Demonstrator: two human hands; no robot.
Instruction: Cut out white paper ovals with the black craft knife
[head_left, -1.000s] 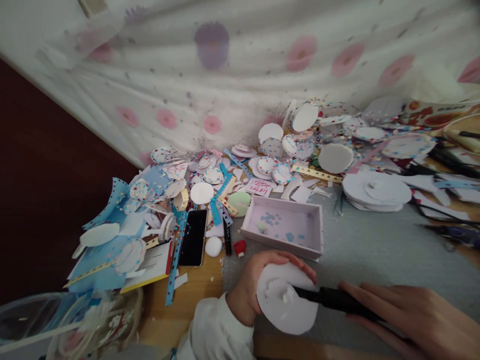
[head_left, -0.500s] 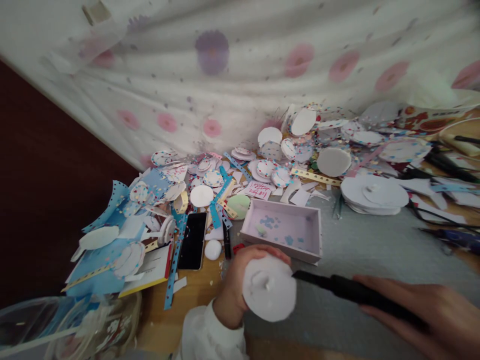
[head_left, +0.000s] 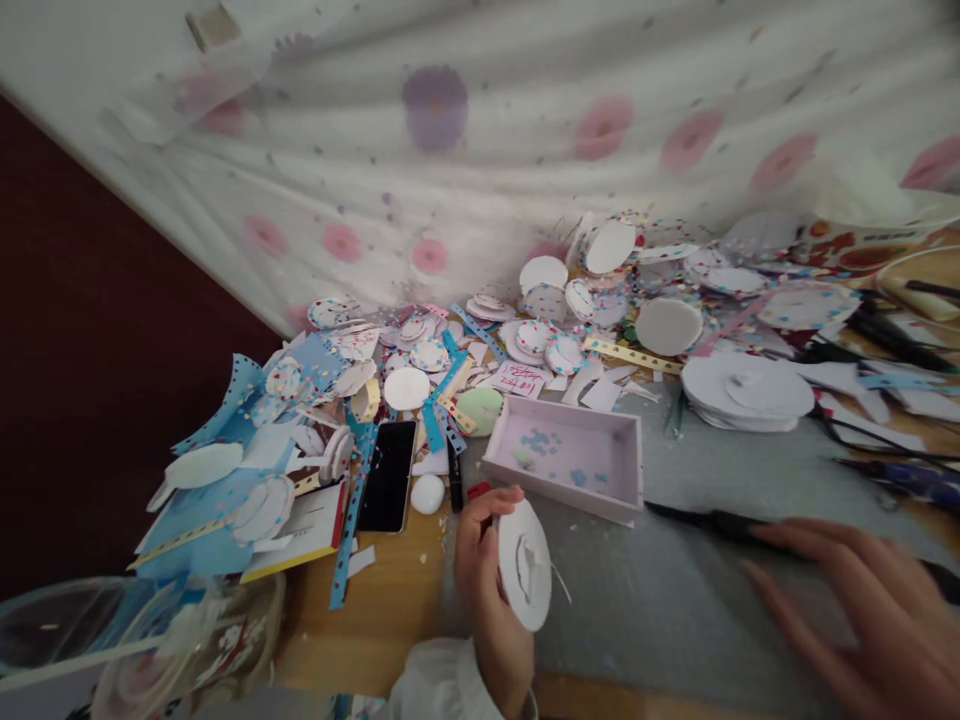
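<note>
Left hand [head_left: 484,570] grips 1 white paper disc [head_left: 525,565] by its near edge, fingers curled round the rim; disc held almost edge-on to the viewer, tilted, above the seam where the wooden tabletop [head_left: 375,630] meets the grey mat [head_left: 712,500]; a small raised blob sits at the disc's centre and a thin thread-like strand trails off its right side; white sleeve [head_left: 442,690] visible at the wrist

Right hand [head_left: 862,610] is blurred, fingers spread and loosely extended, palm down over the mat; a black glue gun [head_left: 712,522] lies along the mat just beyond the fingertips, nozzle pointing left; cannot tell whether the fingers touch it or hold it

Shallow lilac box lid [head_left: 570,460] sits on the mat just beyond the disc, open side up, a few blue and green paper bits inside; black smartphone [head_left: 388,475] lies flat on the wood to the left, with 1 small white ball [head_left: 428,493] and a black marker [head_left: 454,478] beside it; a stack of large white discs [head_left: 746,390] rests far right on the mat; loose heap of dotted circles, blue strips and offcuts [head_left: 420,360] spread along the flowered white cloth [head_left: 480,130] at the back
</note>
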